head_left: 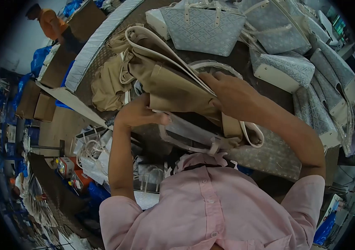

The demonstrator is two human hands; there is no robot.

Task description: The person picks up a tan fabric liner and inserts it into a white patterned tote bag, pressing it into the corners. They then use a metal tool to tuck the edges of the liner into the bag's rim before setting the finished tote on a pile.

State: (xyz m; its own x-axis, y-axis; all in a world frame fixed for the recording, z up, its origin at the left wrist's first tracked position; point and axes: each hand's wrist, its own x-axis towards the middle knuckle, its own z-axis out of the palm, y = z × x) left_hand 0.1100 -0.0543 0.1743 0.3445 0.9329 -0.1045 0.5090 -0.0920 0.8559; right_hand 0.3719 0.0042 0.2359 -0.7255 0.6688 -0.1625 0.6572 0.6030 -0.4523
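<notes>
We see a tan bag (173, 83) held up over the surface (269, 156), close in front of the pink shirt (210, 204). The right hand (231, 93) has its fingers closed over the bag's side, where the cream straps (160, 48) run. The left hand (137, 114) holds it from below, fingers curled under and thumb pressed to its lower edge. Just beyond it we find a heap of tan fabric (106, 83). Further back stand grey-blue patterned totes (204, 29). Well apart, we note cardboard boxes (35, 104) and a person in orange (50, 23).
</notes>
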